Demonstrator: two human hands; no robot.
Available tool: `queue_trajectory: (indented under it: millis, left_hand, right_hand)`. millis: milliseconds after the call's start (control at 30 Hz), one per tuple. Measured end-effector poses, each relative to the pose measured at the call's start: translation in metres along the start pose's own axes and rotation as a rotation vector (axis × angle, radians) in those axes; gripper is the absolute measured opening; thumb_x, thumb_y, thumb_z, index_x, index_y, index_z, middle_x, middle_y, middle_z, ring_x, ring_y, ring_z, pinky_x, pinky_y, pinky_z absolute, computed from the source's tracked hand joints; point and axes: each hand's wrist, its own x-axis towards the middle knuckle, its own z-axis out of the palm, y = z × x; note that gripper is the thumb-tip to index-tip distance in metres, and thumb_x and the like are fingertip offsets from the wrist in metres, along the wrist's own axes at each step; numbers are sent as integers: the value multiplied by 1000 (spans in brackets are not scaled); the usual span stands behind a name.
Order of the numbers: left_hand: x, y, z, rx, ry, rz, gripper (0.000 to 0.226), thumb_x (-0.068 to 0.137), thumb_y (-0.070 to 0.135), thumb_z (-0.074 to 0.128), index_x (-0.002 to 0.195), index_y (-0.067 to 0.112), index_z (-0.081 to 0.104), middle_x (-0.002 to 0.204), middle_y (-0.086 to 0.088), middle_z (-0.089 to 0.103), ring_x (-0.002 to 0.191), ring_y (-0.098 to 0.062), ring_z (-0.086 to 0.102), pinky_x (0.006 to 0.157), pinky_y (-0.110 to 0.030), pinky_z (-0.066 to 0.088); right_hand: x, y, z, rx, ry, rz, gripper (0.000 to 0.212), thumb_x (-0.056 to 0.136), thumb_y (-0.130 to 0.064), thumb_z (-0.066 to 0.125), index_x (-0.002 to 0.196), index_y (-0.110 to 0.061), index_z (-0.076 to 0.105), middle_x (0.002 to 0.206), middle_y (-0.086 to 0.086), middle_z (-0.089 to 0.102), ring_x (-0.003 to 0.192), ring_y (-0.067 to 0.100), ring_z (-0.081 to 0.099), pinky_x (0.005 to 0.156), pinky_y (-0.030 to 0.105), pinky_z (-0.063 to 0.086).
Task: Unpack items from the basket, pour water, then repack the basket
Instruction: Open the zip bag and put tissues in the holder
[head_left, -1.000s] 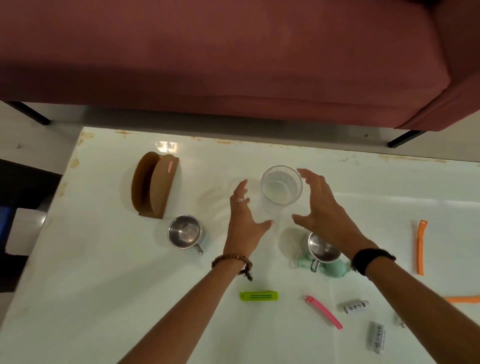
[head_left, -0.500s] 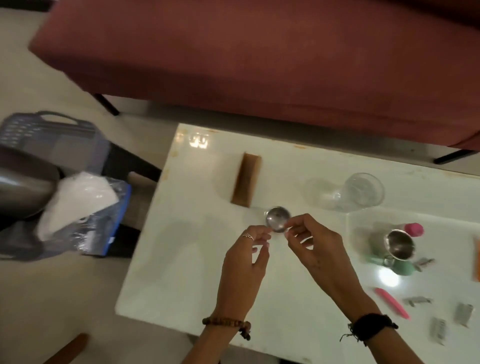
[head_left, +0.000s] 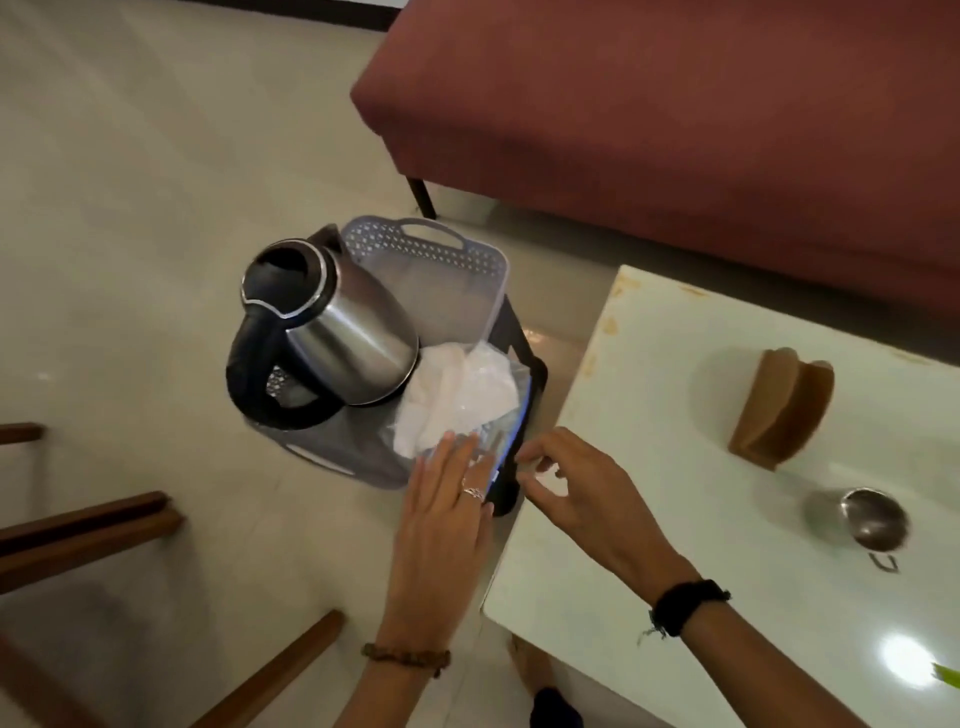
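Both hands reach down toward the grey basket (head_left: 441, 260) on the floor beside the white table (head_left: 675, 467). The left hand (head_left: 441, 514) lies flat, fingers spread, resting on a clear plastic bag (head_left: 462, 400) of white material inside the basket. The right hand (head_left: 576, 488) hovers over the table's corner, fingers curled loosely, holding nothing visible. A steel kettle (head_left: 332, 327) stands tilted in the basket.
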Motion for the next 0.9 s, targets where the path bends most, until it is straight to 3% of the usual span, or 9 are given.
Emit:
queue_trajectory:
  millis: [200, 300, 367, 467, 567, 633, 700, 800, 900]
  left_hand:
    - [20, -60, 29, 100, -294, 26, 86, 59, 34, 83, 134, 21, 43, 143, -13, 40, 132, -36, 36, 104, -54, 30]
    - [23, -73, 48, 62, -354, 25, 92, 72, 30, 74, 141, 30, 12, 153, -8, 15, 141, -30, 9, 111, -47, 7]
    - [22, -76, 60, 27, -339, 30, 86, 83, 15, 62, 140, 33, 0, 155, -4, 3, 142, -26, 0, 112, -42, -2]
    - [22, -73, 64, -14, -315, 12, 80, 84, 7, 60, 143, 29, 11, 155, -7, 13, 142, -27, 11, 111, -40, 6]
    - [24, -62, 55, -23, -261, 45, 72, 73, 12, 74, 136, 16, 41, 143, -16, 40, 132, -34, 37, 104, -46, 33]
    - [24, -50, 49, -78, -199, 48, 65, 70, 11, 76, 129, 7, 49, 135, -21, 48, 124, -41, 44, 94, -53, 43]
    - [25, -32, 40, -217, -118, 5, 55, 76, 7, 70, 127, 1, 49, 131, -24, 51, 121, -45, 45, 89, -60, 44]
    - [31, 1, 23, -300, -15, 83, 47, 88, 26, 48, 127, 1, 45, 124, -25, 56, 115, -43, 52, 84, -59, 49]
    - [38, 44, 0, -494, 87, 81, 54, 85, 25, 54, 132, 12, 31, 126, -19, 55, 117, -33, 55, 86, -53, 52]
  right_hand:
    - [49, 19, 51, 647, 31, 560, 37, 82, -20, 68, 113, -13, 49, 112, 0, 50, 96, 12, 53, 66, 2, 45]
    - [60, 30, 73, 938, -34, 726, 55, 84, -24, 66, 127, -16, 34, 127, 4, 47, 113, 20, 51, 103, 34, 42]
    - [63, 34, 82, 1075, -35, 781, 65, 84, -26, 65, 135, -12, 28, 129, 8, 49, 107, 22, 54, 107, 45, 33]
    - [62, 38, 85, 1175, 48, 777, 56, 84, -20, 66, 131, -5, 40, 122, 14, 57, 98, 24, 61, 101, 42, 42]
    - [56, 39, 76, 1213, 129, 738, 20, 82, -13, 66, 102, -14, 59, 96, 5, 70, 81, 15, 69, 67, 23, 56]
    - [48, 35, 62, 1230, 159, 683, 21, 83, -10, 64, 103, -14, 60, 88, 1, 71, 74, 12, 68, 61, 21, 56]
    - [40, 28, 43, 1190, 165, 589, 22, 84, -9, 62, 104, -17, 62, 82, -6, 73, 71, 8, 69, 59, 18, 55]
    - [26, 13, 8, 1130, 170, 457, 24, 83, -9, 64, 105, -18, 62, 75, -10, 73, 67, 7, 68, 57, 15, 53]
    - [5, 2, -37, 1112, 205, 345, 18, 75, -14, 70, 88, -24, 64, 65, -10, 69, 58, 5, 66, 54, 14, 51]
